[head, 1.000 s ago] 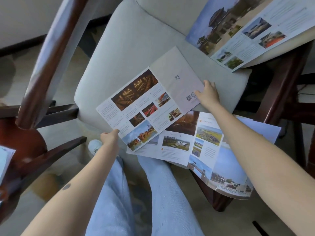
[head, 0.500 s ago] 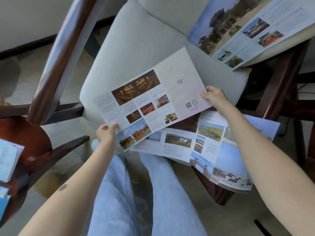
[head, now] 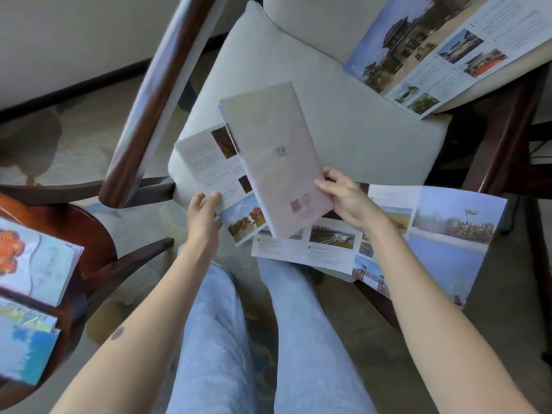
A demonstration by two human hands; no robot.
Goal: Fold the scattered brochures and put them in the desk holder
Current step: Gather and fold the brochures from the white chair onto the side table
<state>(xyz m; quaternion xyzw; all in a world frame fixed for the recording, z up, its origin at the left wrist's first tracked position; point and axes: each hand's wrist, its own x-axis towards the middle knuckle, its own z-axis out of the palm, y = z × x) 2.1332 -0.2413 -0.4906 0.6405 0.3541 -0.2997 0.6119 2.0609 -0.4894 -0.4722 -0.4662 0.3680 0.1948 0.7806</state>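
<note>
I hold a brochure [head: 268, 162] above the front of a pale chair cushion [head: 358, 115]. Its grey back panel is swung over the photo panels, partly folded. My left hand [head: 203, 215] pinches the brochure's lower left corner. My right hand [head: 346, 198] grips the right edge of the grey panel. A second brochure [head: 433, 234] lies unfolded at the cushion's front edge, under my right wrist. A third open brochure [head: 433, 55] rests on the chair at the upper right. Folded brochures [head: 33, 270] stand at the left edge in a dark holder.
A dark wooden armrest [head: 155, 94] runs diagonally at the left. A round wooden side table [head: 80, 234] carries the folded brochures. My legs in light jeans [head: 257, 339] fill the lower middle. Another armrest [head: 507, 138] is at the right.
The brochure was lifted off the cushion, and my right hand swung its grey panel leftward over the photo panels. My left hand kept its pinch on the lower left corner.
</note>
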